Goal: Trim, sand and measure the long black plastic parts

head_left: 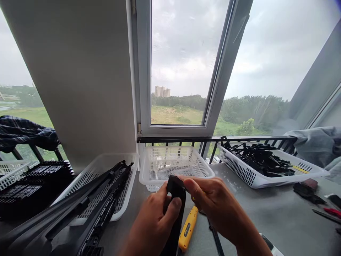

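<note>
My left hand (163,213) is wrapped round a long black plastic part (179,192), its bent upper end sticking up past the thumb. My right hand (213,202) is closed in a pinch at that upper end. A thin tool, mostly hidden by the right fingers, seems to touch the part there; a bit of yellow shows beneath the fingers, and its kind cannot be made out. On the grey table below, between my hands, lies a yellow-handled tool (188,228). A thin black strip (216,238) lies to its right.
Ahead stands a white plastic basket (170,179). Long black strips (98,202) lie across another white basket (134,160) at left, beside stacked black parts (34,185). A right-hand basket (253,179) holds a heap of black pieces (261,160). Small tools (331,211) lie far right.
</note>
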### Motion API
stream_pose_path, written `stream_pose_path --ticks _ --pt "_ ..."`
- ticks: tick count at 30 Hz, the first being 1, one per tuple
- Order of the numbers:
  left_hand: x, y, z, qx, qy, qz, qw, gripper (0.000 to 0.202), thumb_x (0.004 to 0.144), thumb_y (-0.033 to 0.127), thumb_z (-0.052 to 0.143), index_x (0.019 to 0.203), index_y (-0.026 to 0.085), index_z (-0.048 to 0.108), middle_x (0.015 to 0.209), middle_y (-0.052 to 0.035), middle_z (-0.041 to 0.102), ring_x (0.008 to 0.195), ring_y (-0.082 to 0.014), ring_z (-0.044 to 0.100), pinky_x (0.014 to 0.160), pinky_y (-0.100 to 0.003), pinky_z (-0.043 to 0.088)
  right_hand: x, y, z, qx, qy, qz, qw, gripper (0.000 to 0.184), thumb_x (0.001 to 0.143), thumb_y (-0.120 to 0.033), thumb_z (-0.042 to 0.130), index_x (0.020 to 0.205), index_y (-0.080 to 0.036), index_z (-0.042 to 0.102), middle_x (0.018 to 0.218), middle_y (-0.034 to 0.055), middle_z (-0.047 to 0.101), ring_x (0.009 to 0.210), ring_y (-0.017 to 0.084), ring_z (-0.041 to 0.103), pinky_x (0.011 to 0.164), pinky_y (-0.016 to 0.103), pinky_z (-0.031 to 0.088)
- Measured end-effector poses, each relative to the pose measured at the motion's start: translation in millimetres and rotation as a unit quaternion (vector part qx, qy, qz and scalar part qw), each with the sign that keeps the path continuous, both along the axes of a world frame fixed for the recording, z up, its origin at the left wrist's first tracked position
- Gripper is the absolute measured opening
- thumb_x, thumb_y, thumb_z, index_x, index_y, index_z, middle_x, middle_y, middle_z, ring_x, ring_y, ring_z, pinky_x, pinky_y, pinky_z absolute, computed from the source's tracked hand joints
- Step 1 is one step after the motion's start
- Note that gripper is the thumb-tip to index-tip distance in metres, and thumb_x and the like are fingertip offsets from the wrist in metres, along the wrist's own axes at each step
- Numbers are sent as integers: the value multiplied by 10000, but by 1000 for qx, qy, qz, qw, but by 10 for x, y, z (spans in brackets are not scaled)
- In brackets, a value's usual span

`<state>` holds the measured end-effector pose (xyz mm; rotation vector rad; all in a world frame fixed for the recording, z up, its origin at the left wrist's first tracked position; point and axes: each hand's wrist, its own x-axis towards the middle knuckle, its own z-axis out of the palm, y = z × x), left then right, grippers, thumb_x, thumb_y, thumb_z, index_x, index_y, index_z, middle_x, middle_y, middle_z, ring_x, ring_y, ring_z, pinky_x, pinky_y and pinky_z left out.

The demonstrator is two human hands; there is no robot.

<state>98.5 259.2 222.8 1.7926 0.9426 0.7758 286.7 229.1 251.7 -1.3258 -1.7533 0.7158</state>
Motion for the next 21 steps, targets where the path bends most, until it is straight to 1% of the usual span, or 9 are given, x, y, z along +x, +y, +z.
stream_pose_path --ticks 3,5,7,9,11,12,14,18,21 --pt "18 -11 2 -4 -7 4 1000 496 1048 582 455 1190 163 680 784 -61 682 766 -249 628 685 -325 470 -3 20 -20 -14 30 -3 999 717 1069 -760 443 872 -190 832 523 -45 389 489 106 304 466 244 263" --pt "25 -17 -3 -5 -26 12 1000 496 1042 595 492 1199 167 687 830 -69 702 802 -251 637 709 -327 486 3 34 -38 -1 32 -27 999 738 1059 -768 455 672 -191 703 540 -42 357 513 107 292 476 253 241" --pt "23 -20 -11 -21 -59 13 998 507 1038 618 522 1222 174 683 819 -48 689 769 -235 641 689 -315 488 11 43 -50 32 24 -59 997 749 1058 -758 467 593 -192 621 557 -31 383 540 114 336 505 257 276" --pt "14 -17 -21 -56 -102 15 993 553 1036 671 522 1269 185 650 769 -8 645 701 -213 638 634 -297 483 12 42 -56 59 18 -83 995 703 1046 -746 509 689 -181 730 595 -13 489 574 129 432 546 259 349" --pt "4 -7 -28 -82 -134 22 987 615 1020 739 513 1285 192 609 730 19 619 645 -197 625 580 -280 474 1 34 -58 68 10 -94 993 628 1026 -731 569 972 -179 864 632 -11 563 592 140 490 579 262 400" --pt "0 -1 -29 -88 -141 26 986 635 1012 765 510 1279 195 595 722 24 619 628 -189 613 563 -272 467 -9 30 -59 65 2 -92 994 611 1017 -721 598 1119 -186 876 631 -20 563 586 138 489 581 261 404" --pt "-3 9 -28 -85 -133 31 987 643 1004 789 511 1261 203 578 706 30 626 595 -169 575 533 -256 432 -29 29 -62 54 -17 -78 995 616 1007 -703 631 1278 -196 854 596 -46 506 558 129 445 562 257 377" --pt "-6 5 -25 -60 -103 34 992 585 1030 766 493 1204 213 571 698 32 621 595 -159 567 531 -248 395 -51 62 -75 26 -26 -56 998 652 1015 -719 605 1301 -185 847 613 -32 530 584 140 454 570 264 382" --pt "-11 -1 -25 -60 -103 27 992 516 1056 710 483 1173 213 563 720 24 637 618 -168 600 555 -258 437 -47 95 -102 20 -10 -54 998 641 1033 -739 550 1112 -193 877 621 -21 533 572 137 428 531 258 335"
